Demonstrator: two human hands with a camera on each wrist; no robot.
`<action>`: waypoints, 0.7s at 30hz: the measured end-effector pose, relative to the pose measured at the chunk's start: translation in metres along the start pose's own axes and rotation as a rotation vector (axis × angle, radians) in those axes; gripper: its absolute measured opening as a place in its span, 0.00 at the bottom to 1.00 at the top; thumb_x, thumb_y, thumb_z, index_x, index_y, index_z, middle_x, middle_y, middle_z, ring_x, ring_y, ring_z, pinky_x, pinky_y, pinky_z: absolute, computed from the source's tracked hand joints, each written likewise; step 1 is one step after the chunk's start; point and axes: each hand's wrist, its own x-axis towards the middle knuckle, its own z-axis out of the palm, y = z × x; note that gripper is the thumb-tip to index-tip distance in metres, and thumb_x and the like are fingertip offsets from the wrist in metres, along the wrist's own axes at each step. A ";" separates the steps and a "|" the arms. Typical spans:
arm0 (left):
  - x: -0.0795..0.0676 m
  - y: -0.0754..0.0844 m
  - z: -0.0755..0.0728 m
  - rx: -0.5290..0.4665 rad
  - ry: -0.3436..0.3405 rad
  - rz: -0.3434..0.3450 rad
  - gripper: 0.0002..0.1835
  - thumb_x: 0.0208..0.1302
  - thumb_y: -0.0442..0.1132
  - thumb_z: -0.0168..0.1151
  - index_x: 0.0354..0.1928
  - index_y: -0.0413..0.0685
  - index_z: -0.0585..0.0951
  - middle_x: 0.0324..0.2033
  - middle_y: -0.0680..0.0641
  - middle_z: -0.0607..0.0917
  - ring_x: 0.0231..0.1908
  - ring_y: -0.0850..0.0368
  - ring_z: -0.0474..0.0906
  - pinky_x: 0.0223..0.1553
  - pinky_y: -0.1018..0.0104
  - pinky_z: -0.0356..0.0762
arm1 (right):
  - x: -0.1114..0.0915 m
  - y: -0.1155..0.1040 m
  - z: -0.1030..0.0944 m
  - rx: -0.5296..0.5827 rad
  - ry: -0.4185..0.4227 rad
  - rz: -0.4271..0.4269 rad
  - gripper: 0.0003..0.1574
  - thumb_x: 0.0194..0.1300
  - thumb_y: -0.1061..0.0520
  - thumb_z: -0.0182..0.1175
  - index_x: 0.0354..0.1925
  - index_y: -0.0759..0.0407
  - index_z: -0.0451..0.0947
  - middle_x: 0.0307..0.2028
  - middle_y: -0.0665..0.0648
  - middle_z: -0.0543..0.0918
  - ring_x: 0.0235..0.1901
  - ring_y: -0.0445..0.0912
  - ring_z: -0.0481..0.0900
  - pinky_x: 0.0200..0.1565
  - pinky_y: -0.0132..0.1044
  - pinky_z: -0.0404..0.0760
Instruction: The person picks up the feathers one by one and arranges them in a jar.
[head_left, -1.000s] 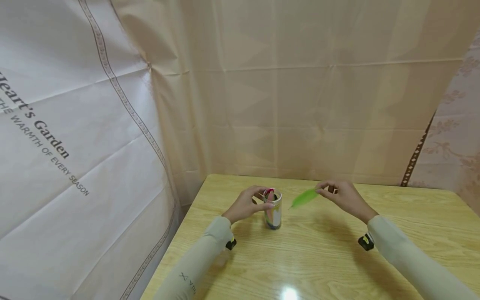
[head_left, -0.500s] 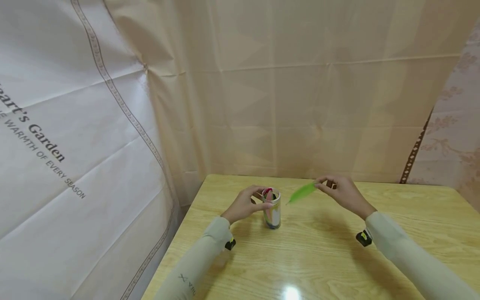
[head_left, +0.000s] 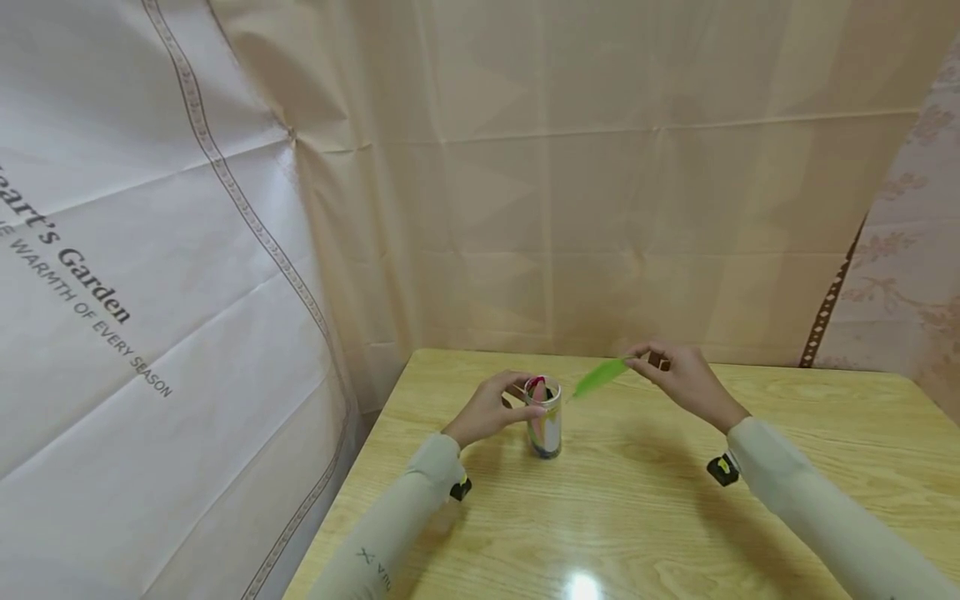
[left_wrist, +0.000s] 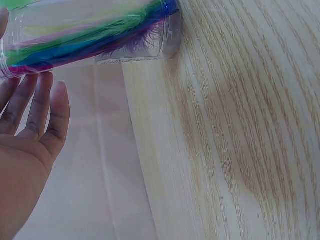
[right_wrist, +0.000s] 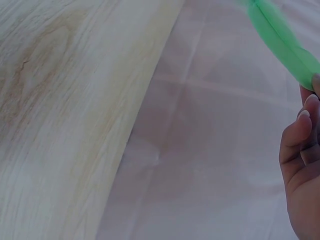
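Observation:
A clear jar [head_left: 552, 427] stands upright on the table with several coloured feathers [left_wrist: 95, 42] inside, among them green, blue, pink and purple ones. My left hand [head_left: 486, 412] grips it near the rim from the left, thumb in front and fingers behind. To the right of the jar, my right hand [head_left: 693, 387] pinches a bright green feather [head_left: 599, 377] by its broad end between thumb and fingertips. The feather slants down to the left in the air, its thin quill end close to the jar's rim. In the right wrist view, the remaining fingers [right_wrist: 299, 137] are curled.
The wood-grain table [head_left: 645, 517] reaches back to a beige cloth [head_left: 600, 208] hanging behind it. A white printed cloth [head_left: 150, 292] hangs at the left, beside the table's edge. A patterned cloth [head_left: 907, 275] is at the right.
My right hand has moved slightly left and up with the green feather, bringing its quill end nearer the jar's rim. My left hand and the jar have stayed in place.

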 end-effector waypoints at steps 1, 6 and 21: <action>0.000 0.000 0.000 0.001 0.000 0.003 0.33 0.63 0.56 0.74 0.69 0.59 0.77 0.59 0.43 0.81 0.49 0.59 0.80 0.44 0.63 0.84 | 0.001 -0.001 0.000 0.001 0.002 0.001 0.06 0.74 0.54 0.64 0.46 0.50 0.86 0.30 0.51 0.82 0.23 0.44 0.73 0.22 0.33 0.73; 0.000 -0.001 0.000 0.000 -0.001 -0.002 0.33 0.63 0.55 0.74 0.68 0.59 0.77 0.57 0.51 0.81 0.49 0.58 0.81 0.43 0.63 0.84 | 0.003 -0.007 -0.002 0.001 0.009 -0.009 0.06 0.75 0.53 0.64 0.46 0.49 0.86 0.30 0.50 0.82 0.23 0.45 0.73 0.22 0.34 0.73; -0.001 -0.001 0.000 0.021 0.009 0.003 0.33 0.62 0.57 0.74 0.67 0.60 0.78 0.55 0.58 0.81 0.49 0.60 0.81 0.42 0.63 0.84 | 0.009 -0.019 -0.002 0.007 0.054 -0.046 0.07 0.75 0.54 0.64 0.48 0.48 0.86 0.26 0.49 0.78 0.20 0.44 0.70 0.21 0.34 0.69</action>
